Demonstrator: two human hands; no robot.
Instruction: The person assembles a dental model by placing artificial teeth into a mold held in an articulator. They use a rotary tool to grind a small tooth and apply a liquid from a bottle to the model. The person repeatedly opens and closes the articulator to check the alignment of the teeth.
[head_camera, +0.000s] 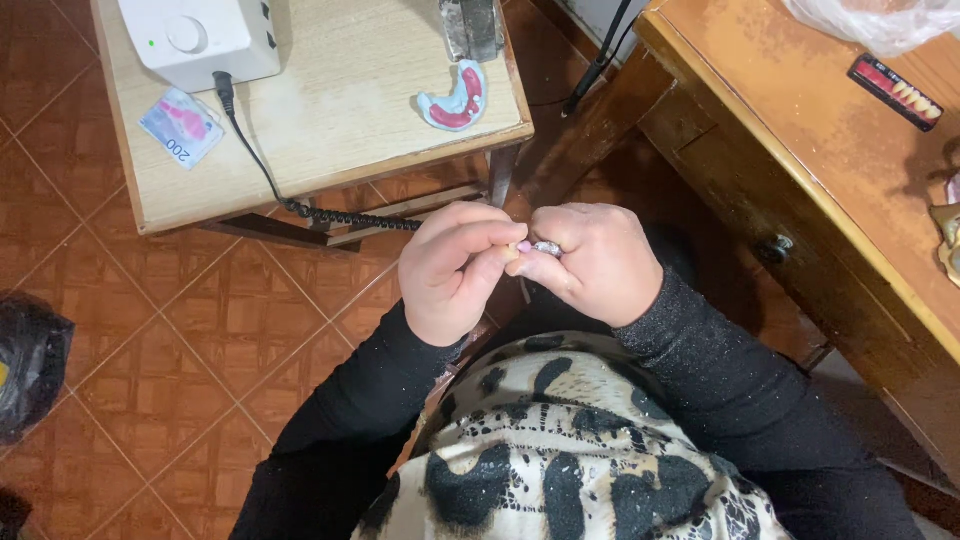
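My left hand (455, 270) and my right hand (598, 262) meet over my lap, fingertips pinched together. Between them is a small pink piece (523, 247) against a silvery tool tip (548, 247). The left fingers pinch the pink piece, and the right fist closes around the tool, whose body is hidden. A coiled black cable (350, 217) runs from behind my left hand up to a white control box (200, 35) on the small wooden table (330, 130).
A blue dental cast with pink wax (455, 100) lies on the small table, with a banknote (180, 125) and a metal block (470, 25). A wooden desk (800, 140) at right holds a tooth shade strip (895, 92). A black bag (30, 360) sits on the tiled floor.
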